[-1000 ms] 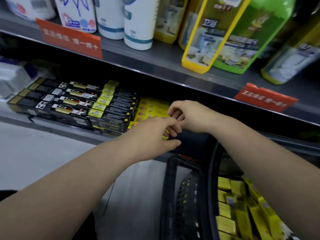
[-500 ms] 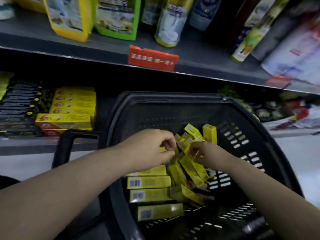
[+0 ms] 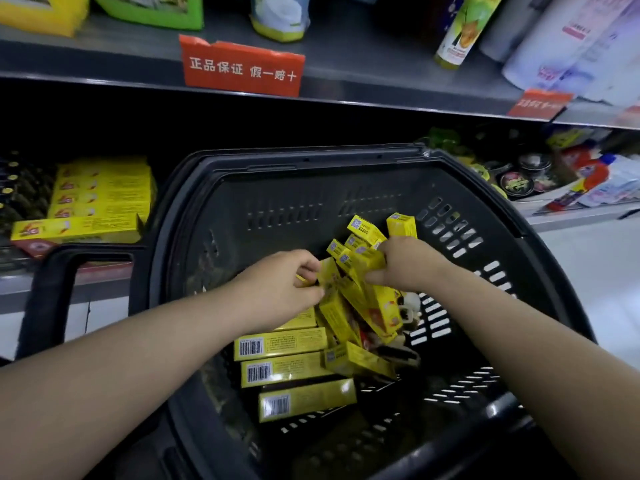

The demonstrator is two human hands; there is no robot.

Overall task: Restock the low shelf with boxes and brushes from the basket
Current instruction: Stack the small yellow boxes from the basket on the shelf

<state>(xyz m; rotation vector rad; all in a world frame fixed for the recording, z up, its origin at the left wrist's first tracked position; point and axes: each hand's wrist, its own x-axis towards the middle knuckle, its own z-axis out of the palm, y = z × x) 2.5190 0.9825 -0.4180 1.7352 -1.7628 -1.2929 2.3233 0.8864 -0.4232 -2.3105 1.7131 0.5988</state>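
Two hands, head view: both are sunk into the black basket (image 3: 311, 157), and a leaning bundle of yellow boxes (image 3: 360, 296) is worked between them.
Left hand (image 3: 287, 285): its fingers are curled and pinched on the near edge of the bundle.
Right hand (image 3: 401, 265): its fingers are wrapped round the upper ends of the same boxes.
Loose stock: several flat boxes (image 3: 280, 344) are laid barcode-up on the basket floor, just beside the bundle. Something dark and pale is glimpsed under it, possibly brushes, but too much is hidden for it to be called.
Low shelf (image 3: 10, 289): it is seen off to the left, past the basket handle (image 3: 48, 306), and a shelf stack (image 3: 100, 199) of matching yellow cartons is already set on it.
Step in hand: a handful is being gathered for lifting, it is judged. Nothing is clear of the basket yet.
Next move: the bundle would have to be squared, raised over the rim, swung left and laid by the shelf stack. A tight hold is called for, since slanted boxes could be shed.
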